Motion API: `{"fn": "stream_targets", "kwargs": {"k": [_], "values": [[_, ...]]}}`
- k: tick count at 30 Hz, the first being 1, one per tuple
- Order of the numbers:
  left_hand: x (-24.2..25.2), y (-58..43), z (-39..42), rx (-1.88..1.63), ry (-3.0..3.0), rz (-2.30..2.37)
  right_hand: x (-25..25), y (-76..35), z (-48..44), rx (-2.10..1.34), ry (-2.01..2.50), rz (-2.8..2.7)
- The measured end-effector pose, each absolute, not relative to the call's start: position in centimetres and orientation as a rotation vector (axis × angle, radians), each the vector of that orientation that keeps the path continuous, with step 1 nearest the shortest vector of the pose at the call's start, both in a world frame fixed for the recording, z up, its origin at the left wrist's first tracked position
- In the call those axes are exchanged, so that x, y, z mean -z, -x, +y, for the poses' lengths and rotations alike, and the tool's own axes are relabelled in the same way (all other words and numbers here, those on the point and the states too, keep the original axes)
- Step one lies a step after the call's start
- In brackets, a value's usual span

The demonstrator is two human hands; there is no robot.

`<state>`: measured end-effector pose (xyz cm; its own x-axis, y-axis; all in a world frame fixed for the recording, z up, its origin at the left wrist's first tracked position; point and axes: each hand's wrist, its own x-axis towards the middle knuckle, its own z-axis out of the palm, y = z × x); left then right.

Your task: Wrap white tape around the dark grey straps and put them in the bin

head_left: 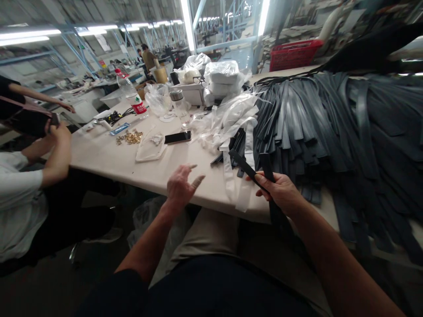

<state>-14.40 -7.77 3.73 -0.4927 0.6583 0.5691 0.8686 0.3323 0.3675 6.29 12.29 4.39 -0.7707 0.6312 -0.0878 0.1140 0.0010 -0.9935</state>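
Between the thumb and fingers of my right hand (279, 190) is a folded black strap (245, 164). Two of its ends stick up past the fingers, and a length hangs below the hand over the table edge. My left hand (181, 187) hovers by the front edge of the table, thumb and fingers apart, with nothing in it. A large heap of dark flat straps (317, 123) covers the right side of the table, beside my right hand. Clear plastic sleeves (231, 119) lie in a pile left of that heap, some reaching toward the front edge.
On the table (109, 160) lie small brass-coloured metal pieces (132, 137), a plastic bag (150, 147) and a phone (178, 137). Behind stand a red-labelled bottle (134, 99) and a glass jar (180, 108). A red basket (294, 53) is at the back. A co-worker (29, 176) sits at left.
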Motion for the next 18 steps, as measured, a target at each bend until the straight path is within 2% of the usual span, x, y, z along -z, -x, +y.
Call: {"fn": "stream_targets", "kwargs": {"k": [3, 8, 10, 14, 18], "values": [[-5.4, 13.5, -7.7, 1.191, 1.269, -2.292, -4.8, -6.5, 11.7, -1.809, 0.728, -1.929], [-5.4, 8.2, -5.1, 1.584, 2.055, -2.630, -5.4, -6.8, 11.4, -1.720, 0.702, -1.986], [-4.7, 6.7, -3.8, 1.692, 2.200, -2.696, -5.6, -7.1, 11.4, -1.684, 0.703, -1.997], [-3.8, 5.4, -1.5, 2.152, 2.124, -2.830, -5.9, -8.4, 11.7, -1.615, 0.739, -2.016], [-3.5, 4.6, 0.1, 2.772, 1.695, -2.807, -6.5, -10.9, 11.7, -1.512, 0.831, -1.903]]}}
